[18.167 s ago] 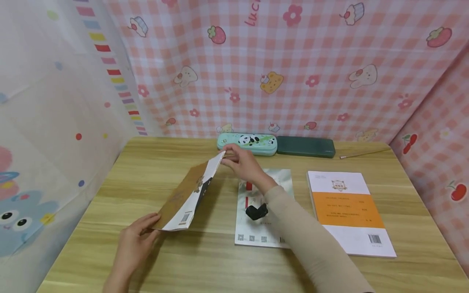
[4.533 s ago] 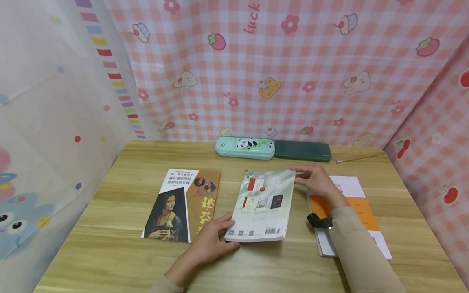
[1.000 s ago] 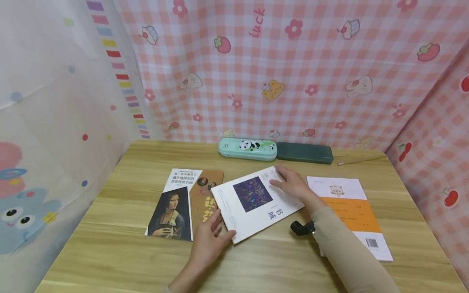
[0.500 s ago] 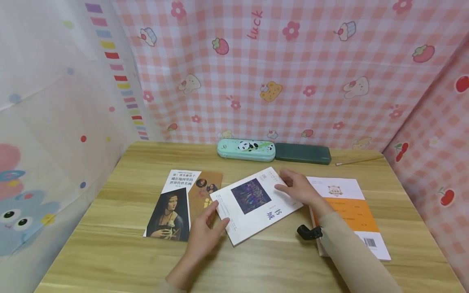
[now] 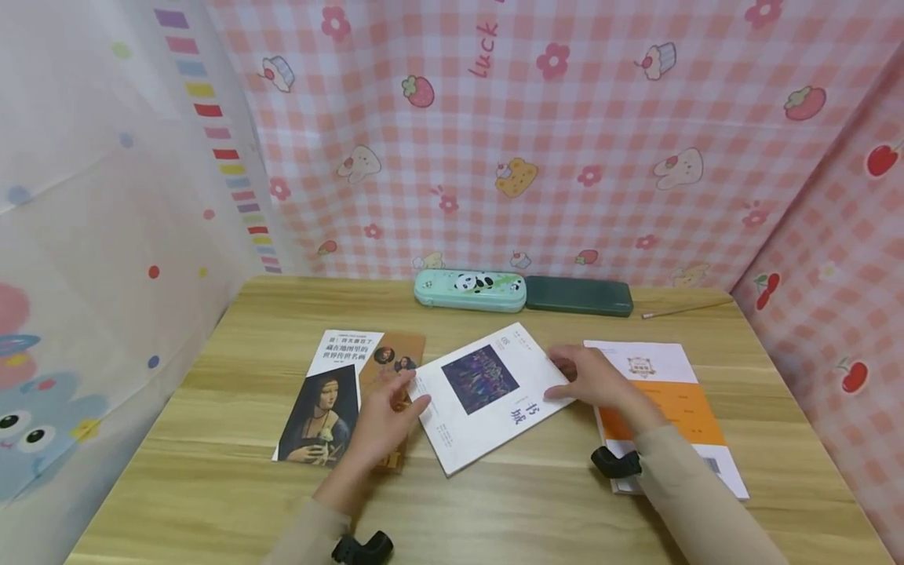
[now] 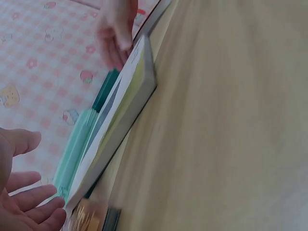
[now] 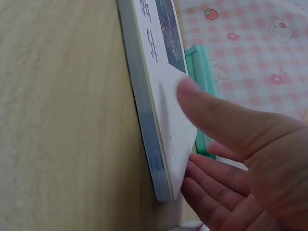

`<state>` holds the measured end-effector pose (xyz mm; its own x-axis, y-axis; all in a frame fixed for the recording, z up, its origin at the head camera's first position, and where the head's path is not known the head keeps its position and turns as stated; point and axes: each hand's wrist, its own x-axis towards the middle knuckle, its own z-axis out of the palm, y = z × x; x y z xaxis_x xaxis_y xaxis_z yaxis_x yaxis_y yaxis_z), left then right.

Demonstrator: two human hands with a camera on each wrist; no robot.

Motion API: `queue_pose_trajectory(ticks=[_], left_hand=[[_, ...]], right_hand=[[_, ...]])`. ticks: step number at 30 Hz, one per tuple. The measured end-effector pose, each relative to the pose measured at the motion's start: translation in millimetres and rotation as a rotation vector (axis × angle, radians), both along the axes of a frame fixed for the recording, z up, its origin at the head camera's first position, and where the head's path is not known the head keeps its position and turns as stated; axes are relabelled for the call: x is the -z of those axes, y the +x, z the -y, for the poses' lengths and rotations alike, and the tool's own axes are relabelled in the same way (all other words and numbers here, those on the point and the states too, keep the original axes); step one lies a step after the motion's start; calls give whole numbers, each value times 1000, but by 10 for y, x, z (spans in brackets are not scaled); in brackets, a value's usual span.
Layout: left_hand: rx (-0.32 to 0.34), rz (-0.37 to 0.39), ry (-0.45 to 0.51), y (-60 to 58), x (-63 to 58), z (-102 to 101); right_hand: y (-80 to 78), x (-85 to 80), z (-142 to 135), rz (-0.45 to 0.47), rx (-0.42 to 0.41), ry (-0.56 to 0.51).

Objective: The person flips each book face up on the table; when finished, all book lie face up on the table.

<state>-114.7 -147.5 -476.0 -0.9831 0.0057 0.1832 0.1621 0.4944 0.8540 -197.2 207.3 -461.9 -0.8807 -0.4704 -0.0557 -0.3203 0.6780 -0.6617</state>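
Observation:
A white magazine (image 5: 487, 400) with a dark colourful picture on its cover lies at a slant mid-table. My left hand (image 5: 387, 416) is at its left edge, over the brown side of a book (image 5: 325, 416) with a woman's portrait. The left wrist view shows that hand's fingers (image 6: 36, 209) loose and spread, holding nothing. My right hand (image 5: 593, 380) is at the magazine's right corner. In the right wrist view its thumb (image 7: 207, 106) extends over the cover while the relaxed fingers lie along the edge, not curled round it.
To the right lies a white and orange book (image 5: 657, 369), partly behind the right forearm. Along the back stand a mint panda pencil case (image 5: 469, 290), a dark green case (image 5: 579, 297) and a thin pencil (image 5: 685, 308). A checked curtain (image 5: 452, 157) hangs behind the table.
Earlier the portrait book was handled, then the magazine lay back cover up; now its front shows. Over the last second my left hand shifted left and the right slid down the magazine's right edge.

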Motion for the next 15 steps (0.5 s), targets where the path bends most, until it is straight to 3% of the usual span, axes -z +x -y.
queue_pose_trajectory(ticks=[6, 15], left_hand=[[20, -1, -46, -171, 2, 61], [119, 37, -104, -259, 10, 86]], right_hand=[[63, -8, -65, -50, -51, 49], [63, 0, -84, -65, -28, 92]])
